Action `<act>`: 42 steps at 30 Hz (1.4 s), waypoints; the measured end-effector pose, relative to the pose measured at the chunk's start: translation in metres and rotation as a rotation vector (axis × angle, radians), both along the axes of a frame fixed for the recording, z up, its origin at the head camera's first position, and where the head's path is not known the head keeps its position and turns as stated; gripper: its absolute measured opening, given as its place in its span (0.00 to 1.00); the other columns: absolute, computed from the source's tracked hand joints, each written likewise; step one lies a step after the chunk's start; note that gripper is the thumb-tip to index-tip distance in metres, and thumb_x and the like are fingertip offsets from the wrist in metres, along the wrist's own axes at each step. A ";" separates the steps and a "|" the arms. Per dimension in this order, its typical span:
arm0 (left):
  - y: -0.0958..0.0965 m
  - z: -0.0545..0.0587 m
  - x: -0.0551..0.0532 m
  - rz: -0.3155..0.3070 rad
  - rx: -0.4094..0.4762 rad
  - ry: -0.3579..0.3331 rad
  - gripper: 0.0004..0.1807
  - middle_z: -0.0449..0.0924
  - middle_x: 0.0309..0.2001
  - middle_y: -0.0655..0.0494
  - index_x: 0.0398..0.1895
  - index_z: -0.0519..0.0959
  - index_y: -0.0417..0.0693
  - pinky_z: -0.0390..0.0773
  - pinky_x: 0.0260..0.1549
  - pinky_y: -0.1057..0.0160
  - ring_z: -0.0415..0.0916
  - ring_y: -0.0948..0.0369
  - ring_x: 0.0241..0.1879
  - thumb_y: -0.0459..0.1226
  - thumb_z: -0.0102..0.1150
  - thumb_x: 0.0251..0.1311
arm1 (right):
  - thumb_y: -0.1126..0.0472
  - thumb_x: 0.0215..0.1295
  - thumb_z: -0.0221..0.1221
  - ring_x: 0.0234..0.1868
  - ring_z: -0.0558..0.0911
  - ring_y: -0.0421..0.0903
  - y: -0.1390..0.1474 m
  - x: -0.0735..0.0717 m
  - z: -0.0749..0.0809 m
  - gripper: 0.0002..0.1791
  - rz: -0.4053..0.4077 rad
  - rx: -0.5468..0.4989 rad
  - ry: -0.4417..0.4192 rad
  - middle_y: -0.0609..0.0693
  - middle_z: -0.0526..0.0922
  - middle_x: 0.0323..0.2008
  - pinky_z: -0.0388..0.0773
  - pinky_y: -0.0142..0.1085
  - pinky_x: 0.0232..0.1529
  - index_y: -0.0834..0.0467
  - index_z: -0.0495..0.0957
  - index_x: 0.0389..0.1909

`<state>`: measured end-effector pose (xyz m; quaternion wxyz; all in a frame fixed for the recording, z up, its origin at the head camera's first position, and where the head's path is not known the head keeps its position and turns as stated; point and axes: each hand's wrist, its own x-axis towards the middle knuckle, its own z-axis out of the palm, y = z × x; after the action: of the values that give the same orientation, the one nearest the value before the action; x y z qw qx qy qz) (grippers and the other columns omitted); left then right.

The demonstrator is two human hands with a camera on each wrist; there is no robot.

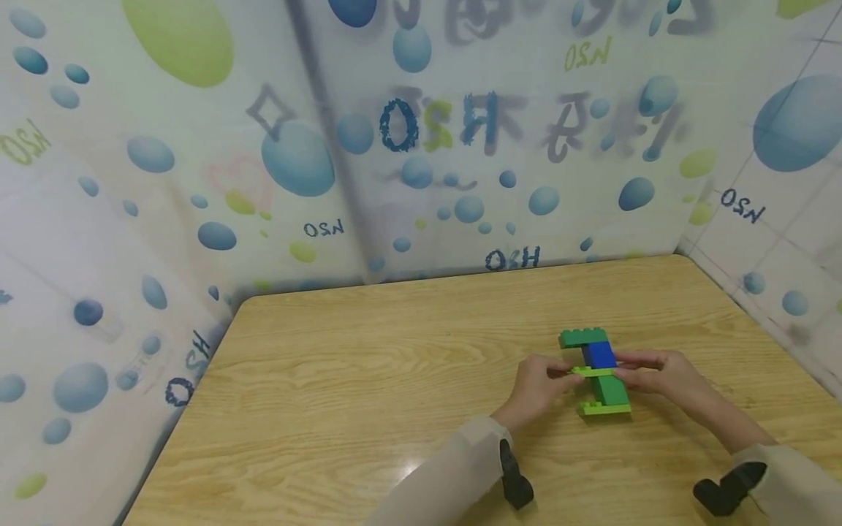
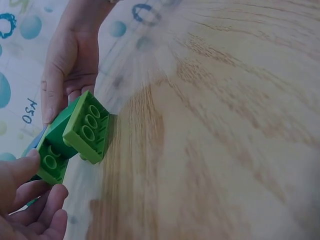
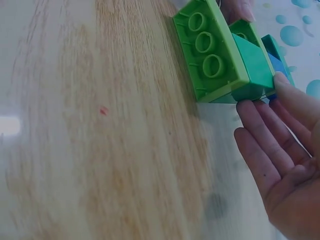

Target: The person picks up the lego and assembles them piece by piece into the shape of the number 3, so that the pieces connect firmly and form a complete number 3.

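Both hands hold one joined row of toy building bricks, lying sideways close over the table. From far to near in the head view it runs: a dark green brick, a blue brick, a thin lime brick, a green brick and a lime end brick. My left hand pinches the overhanging end of the thin lime brick. On the other side, my right hand grips the row around the blue and thin lime bricks. Hollow undersides with round tubes show on the lime end brick in the right wrist view.
A wood-grain table lies under the hands. Behind it and along the sides hang pale curtains printed with blue and green spots and lettering. Dark straps with small blocks sit on both sleeves.
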<state>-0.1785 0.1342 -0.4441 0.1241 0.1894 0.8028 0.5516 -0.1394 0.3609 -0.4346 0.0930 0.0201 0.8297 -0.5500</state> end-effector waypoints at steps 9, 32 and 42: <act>0.001 -0.003 -0.004 0.015 0.003 0.035 0.10 0.84 0.33 0.58 0.37 0.85 0.40 0.73 0.28 0.74 0.76 0.72 0.31 0.35 0.66 0.52 | 0.56 0.62 0.60 0.38 0.83 0.45 -0.003 -0.006 -0.004 0.32 -0.011 -0.024 -0.012 0.65 0.77 0.50 0.78 0.39 0.39 0.73 0.65 0.59; 0.004 -0.004 -0.007 0.064 -0.080 0.026 0.08 0.83 0.31 0.59 0.34 0.85 0.42 0.71 0.29 0.74 0.75 0.71 0.31 0.34 0.68 0.50 | 0.56 0.61 0.61 0.36 0.82 0.38 -0.003 -0.013 -0.009 0.30 -0.001 0.002 -0.011 0.57 0.83 0.40 0.78 0.36 0.36 0.73 0.68 0.57; 0.003 0.000 -0.007 0.055 -0.106 -0.007 0.08 0.82 0.30 0.61 0.34 0.86 0.43 0.72 0.30 0.73 0.74 0.70 0.32 0.36 0.67 0.51 | 0.56 0.61 0.61 0.36 0.82 0.40 -0.004 -0.012 -0.009 0.30 -0.004 -0.028 -0.017 0.59 0.81 0.46 0.78 0.36 0.37 0.73 0.68 0.57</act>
<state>-0.1858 0.1371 -0.4443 0.1217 0.1586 0.8352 0.5123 -0.1513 0.3565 -0.4436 0.0991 0.0251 0.8210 -0.5617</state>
